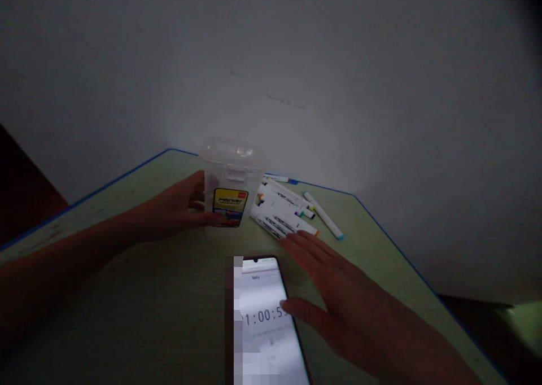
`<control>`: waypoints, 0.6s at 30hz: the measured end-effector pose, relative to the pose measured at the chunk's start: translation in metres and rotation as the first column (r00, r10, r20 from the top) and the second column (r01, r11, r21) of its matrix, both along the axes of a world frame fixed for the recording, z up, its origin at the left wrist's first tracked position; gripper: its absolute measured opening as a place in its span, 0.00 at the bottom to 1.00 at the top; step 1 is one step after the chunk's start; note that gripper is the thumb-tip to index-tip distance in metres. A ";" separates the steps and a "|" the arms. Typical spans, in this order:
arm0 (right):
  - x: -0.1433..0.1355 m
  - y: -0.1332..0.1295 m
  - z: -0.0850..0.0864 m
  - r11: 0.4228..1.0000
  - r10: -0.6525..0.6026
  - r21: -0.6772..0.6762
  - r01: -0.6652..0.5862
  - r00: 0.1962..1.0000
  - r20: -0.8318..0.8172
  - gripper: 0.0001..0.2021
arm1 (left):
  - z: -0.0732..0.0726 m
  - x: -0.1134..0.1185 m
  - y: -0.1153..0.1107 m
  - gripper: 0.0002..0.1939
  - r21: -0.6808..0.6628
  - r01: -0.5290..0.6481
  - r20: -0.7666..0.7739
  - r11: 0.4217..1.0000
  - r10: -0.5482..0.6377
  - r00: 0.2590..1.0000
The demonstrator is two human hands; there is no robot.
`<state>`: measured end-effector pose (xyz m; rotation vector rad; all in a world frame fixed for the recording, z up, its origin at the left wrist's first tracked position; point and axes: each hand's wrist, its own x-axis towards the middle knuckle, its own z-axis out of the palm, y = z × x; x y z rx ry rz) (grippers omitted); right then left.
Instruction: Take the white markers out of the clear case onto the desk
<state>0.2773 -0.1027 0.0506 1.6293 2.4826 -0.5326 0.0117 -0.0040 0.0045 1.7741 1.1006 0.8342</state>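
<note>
My left hand [183, 207] grips the side of a clear plastic marker box [232, 173] with a lid and a yellow label, standing upright on the green table [139, 294]. My right hand [334, 286] lies flat with its fingers apart, the thumb touching the lit screen of a phone [265, 323] that shows a timer. The fingertips of that hand reach the near end of a pile of several white markers [283, 210] lying to the right of the box.
The table has a blue rim [393, 244] and stands in a corner against a white wall [296, 63]. One marker [324, 215] lies apart at the right of the pile. The room is dim.
</note>
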 end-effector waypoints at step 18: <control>-0.019 0.002 -0.008 0.981 0.183 -0.012 -0.194 0.943 -0.277 0.21 | -0.005 -0.002 0.002 0.31 -0.020 0.005 0.014 1.000 -0.004 1.000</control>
